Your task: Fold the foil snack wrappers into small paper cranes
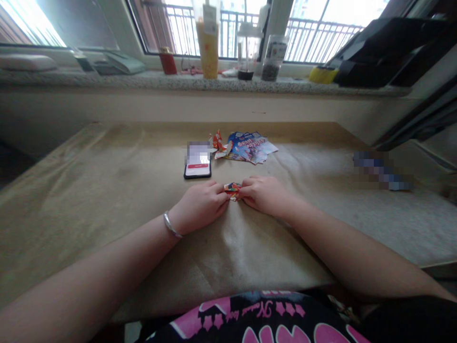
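Observation:
A small folded piece of colourful paper (233,189) lies on the tan cloth-covered table (107,190), pinched between both hands. My left hand (200,206), with a silver bracelet at the wrist, has its fingers curled onto the paper's left side. On the right side, my right hand (264,194) grips it with closed fingers. Most of the paper is hidden by the fingertips.
A phone (197,166) lies just beyond the hands. Beside it sit a small folded paper figure (217,141) and a fan of blue printed sheets (250,146). The windowsill (200,82) holds a tall orange bottle (209,47), jars and a red cup.

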Available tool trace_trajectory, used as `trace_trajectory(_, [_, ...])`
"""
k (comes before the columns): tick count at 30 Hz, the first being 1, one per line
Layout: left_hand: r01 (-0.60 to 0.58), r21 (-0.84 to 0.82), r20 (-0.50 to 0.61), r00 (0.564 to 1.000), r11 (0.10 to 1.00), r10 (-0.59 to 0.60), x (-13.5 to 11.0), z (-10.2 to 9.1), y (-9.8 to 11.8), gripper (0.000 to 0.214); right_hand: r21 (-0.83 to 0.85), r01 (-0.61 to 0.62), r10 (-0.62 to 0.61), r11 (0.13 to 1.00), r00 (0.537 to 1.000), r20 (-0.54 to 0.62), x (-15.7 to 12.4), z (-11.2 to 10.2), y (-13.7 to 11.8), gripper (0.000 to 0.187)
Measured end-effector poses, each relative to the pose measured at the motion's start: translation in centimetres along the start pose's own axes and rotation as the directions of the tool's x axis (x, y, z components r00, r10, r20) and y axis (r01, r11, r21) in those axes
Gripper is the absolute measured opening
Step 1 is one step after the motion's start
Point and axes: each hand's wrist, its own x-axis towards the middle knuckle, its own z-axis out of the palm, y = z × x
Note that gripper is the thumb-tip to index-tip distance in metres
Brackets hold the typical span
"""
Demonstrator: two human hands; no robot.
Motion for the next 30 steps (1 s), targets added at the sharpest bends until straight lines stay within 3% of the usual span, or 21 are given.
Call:
trace_trajectory(22, [0.002, -0.038, 0.053, 0.999, 0.999, 0.0, 0.13, -0.8, -0.01, 0.019, 0.035, -0.054, 0.053, 0.998, 0.999, 0.001, -0.1, -0.26, 0.11, 0.023])
trace_trajectory(30, [-0.022, -0.049, 0.064, 0.998, 0.999, 0.025, -0.07, -0.5, -0.45, 0.02, -0.031, -0.055, 0.056, 0.998, 0.998, 0.012, -0.12, -0.3, -0.13, 0.026])
